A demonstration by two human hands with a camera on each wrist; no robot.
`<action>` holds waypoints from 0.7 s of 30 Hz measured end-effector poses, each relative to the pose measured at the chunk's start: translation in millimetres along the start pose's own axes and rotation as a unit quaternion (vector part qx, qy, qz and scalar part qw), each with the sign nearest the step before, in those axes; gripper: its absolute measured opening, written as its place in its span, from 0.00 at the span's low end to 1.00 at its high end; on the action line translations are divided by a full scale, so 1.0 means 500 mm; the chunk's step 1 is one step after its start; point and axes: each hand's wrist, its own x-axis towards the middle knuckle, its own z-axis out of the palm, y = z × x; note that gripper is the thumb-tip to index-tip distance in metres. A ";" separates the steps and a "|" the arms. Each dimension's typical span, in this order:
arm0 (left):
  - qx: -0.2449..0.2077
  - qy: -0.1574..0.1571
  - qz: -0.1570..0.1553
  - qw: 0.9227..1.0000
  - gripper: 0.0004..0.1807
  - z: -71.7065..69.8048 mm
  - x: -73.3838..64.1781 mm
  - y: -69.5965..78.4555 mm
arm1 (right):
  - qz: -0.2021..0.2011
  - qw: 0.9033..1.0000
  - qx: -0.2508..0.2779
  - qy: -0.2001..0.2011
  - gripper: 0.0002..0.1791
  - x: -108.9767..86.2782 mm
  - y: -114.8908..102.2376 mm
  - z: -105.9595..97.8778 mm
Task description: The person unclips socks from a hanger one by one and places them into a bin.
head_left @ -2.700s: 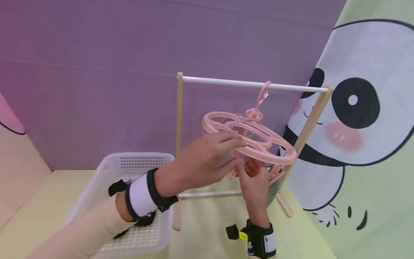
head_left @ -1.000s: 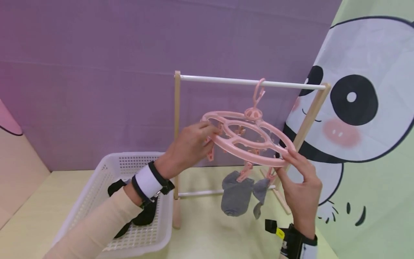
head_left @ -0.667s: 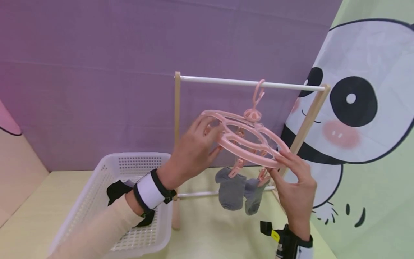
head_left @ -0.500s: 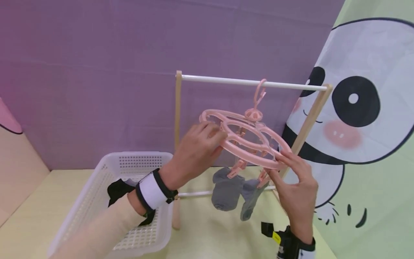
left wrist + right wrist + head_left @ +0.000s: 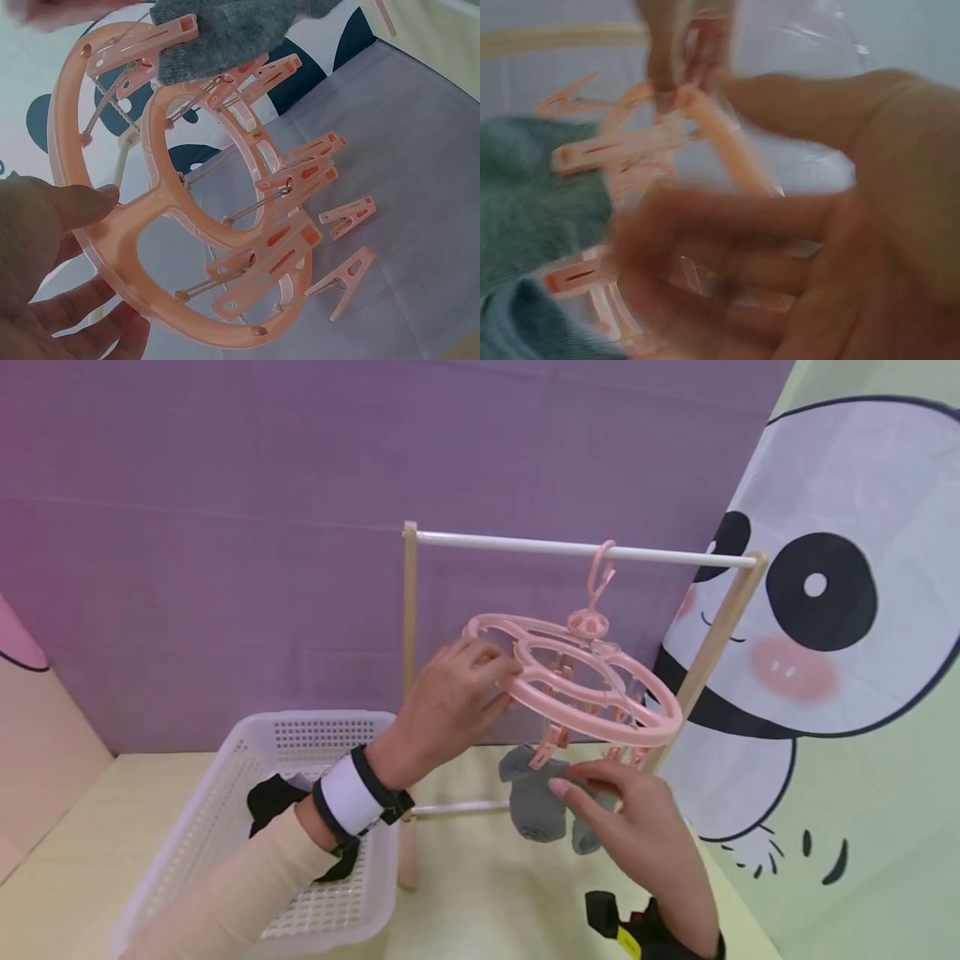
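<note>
A round pink clip hanger (image 5: 577,720) hangs by its hook from the white bar, its ring tilted down to the right. My left hand (image 5: 457,702) grips the left of the rim; in the left wrist view the thumb (image 5: 86,204) lies over the ring and the fingers behind it. A grey sock (image 5: 536,806) hangs from a pink clothespin (image 5: 550,745) at the front. Beside it hangs a second grey sock (image 5: 585,835), mostly behind my right hand (image 5: 637,818). The right thumb and fingers are apart right at the socks, blurred in the right wrist view, with nothing between them.
A white basket (image 5: 375,918) with black and grey cloth pieces (image 5: 277,802) stands left of the rack. The rack has wooden posts (image 5: 409,610) and a white top bar (image 5: 510,542). Several more clothespins (image 5: 349,217) dangle under the ring. A panda-print sheet (image 5: 862,527) is at the right.
My right hand has let go of the ring's right side and moved down and left to the socks. My left hand has stayed on the rim.
</note>
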 end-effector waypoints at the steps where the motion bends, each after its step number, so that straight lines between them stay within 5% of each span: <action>1: -0.002 0.000 -0.001 1.000 0.13 0.000 -0.001 0.000 | 0.023 0.999 -0.009 -0.028 0.20 0.008 0.001 0.006; 5: -0.006 -0.003 -0.006 1.000 0.13 0.001 -0.006 -0.001 | 0.052 0.997 0.037 -0.046 0.30 0.044 0.015 0.045; 11: -0.015 -0.008 -0.010 1.000 0.13 0.004 -0.010 -0.002 | -0.031 0.980 0.196 0.017 0.27 0.075 0.049 0.094; 16: -0.027 -0.001 -0.011 1.000 0.12 0.006 -0.011 -0.005 | -0.070 0.955 0.289 -0.006 0.20 0.083 0.061 0.104; 21: -0.029 -0.002 -0.013 1.000 0.13 0.006 -0.012 -0.009 | -0.050 0.948 0.313 -0.028 0.26 0.084 0.059 0.105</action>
